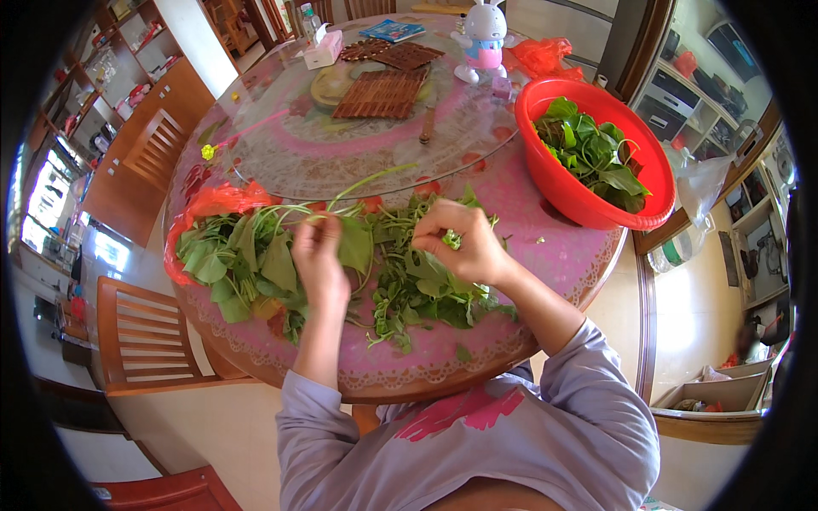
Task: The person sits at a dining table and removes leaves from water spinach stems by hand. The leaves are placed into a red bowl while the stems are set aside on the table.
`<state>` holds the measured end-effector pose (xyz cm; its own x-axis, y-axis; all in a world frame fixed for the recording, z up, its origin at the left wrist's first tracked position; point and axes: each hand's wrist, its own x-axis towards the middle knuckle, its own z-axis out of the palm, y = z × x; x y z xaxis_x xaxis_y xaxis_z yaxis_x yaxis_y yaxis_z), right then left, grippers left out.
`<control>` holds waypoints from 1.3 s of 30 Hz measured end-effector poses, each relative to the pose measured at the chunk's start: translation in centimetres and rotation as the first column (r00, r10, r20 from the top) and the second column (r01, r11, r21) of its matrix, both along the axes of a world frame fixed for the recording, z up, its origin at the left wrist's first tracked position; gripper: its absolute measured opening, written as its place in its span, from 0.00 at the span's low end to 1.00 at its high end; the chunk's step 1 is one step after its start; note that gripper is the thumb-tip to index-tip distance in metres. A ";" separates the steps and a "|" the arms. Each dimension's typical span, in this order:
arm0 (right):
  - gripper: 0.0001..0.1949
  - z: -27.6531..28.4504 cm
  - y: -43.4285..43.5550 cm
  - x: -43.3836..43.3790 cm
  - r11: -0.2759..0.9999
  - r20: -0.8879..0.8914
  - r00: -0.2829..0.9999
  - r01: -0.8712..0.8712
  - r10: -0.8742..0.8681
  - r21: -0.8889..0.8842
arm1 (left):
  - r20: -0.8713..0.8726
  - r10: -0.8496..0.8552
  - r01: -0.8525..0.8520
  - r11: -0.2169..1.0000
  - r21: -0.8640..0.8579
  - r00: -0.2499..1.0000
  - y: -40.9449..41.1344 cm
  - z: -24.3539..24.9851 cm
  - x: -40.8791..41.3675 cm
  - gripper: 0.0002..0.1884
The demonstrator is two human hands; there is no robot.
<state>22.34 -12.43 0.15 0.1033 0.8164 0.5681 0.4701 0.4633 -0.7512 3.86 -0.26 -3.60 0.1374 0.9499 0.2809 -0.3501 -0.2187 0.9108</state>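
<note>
My left hand [321, 259] pinches a long green leaf stalk [361, 183] whose broad leaf [355, 246] hangs beside the fingers. To its right, above a heap of loose greens [434, 287], my right hand [463, 243] is closed with thumb and fingertips together; small green bits show at its palm. Another pile of leafy stems [223, 255] lies at the left, partly on a red plastic bag [230, 199]. Broad green leaves [594, 150] fill part of a red plastic basin [645, 217] at the table's right edge.
The round table [383, 367] has a glass turntable [307, 166] bearing brown woven mats [383, 94] and a knife [429, 121]. Behind stand a tissue box [324, 51], a bottle [310, 22] and a rabbit-shaped toy [484, 45]. A wooden chair [147, 332] is at the left.
</note>
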 end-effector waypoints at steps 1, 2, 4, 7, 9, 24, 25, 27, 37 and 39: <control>0.04 0.2 -0.1 0.2 1.000 -0.033 0.999 0.025 -0.026 -0.014 | 0.065 -0.018 0.019 0.999 -0.026 0.998 0.7 0.5 -0.7 0.05; 0.04 0.3 0.0 0.5 0.995 -0.029 0.996 0.083 -0.084 -0.057 | 0.063 -0.007 0.007 1.000 0.016 0.998 0.6 0.7 -0.7 0.05; 0.05 -0.6 0.8 2.0 0.996 0.185 0.979 0.083 -0.085 0.018 | 0.023 -0.032 0.031 0.998 0.061 0.999 -0.3 1.1 -0.2 0.05; 0.09 -1.4 0.8 2.9 0.994 0.477 0.873 0.107 -0.099 0.010 | -0.038 -0.160 0.163 0.985 0.062 0.986 -1.1 1.2 0.2 0.04; 0.13 -1.2 0.6 3.1 0.978 0.582 0.790 0.204 -0.193 0.048 | -0.002 -0.166 0.166 0.985 0.043 0.986 -1.1 1.0 0.5 0.04; 0.07 -0.1 0.3 1.6 0.948 -0.328 0.945 -0.089 -0.018 -0.307 | -0.101 -0.385 0.390 0.920 0.029 0.917 -2.1 0.9 0.7 0.10; 0.07 -0.1 0.4 2.1 0.968 -0.458 0.887 -0.055 -0.065 -0.243 | -0.132 -0.305 0.313 0.949 0.040 0.943 -1.7 1.4 0.5 0.10; 0.06 0.4 0.0 4.3 0.984 -0.562 0.812 0.082 -0.157 -0.156 | -0.008 -0.218 0.218 0.975 0.050 0.976 -0.3 0.9 -0.6 0.10; 0.18 3.1 -2.3 9.9 0.895 -0.934 0.230 0.295 0.274 0.335 | -0.241 -0.119 0.157 0.976 0.148 0.963 0.7 1.9 -1.4 0.09; 0.21 1.7 -2.0 11.3 0.927 -0.925 0.196 0.126 0.326 0.353 | -0.418 -0.063 0.184 0.950 0.254 0.906 0.4 1.8 -0.9 0.08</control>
<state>33.66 -14.42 1.83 0.6754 0.6851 0.2730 -0.5802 0.7221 -0.3767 2.96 0.14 -1.83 0.4058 0.8069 0.4293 -0.0110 -0.4653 0.8851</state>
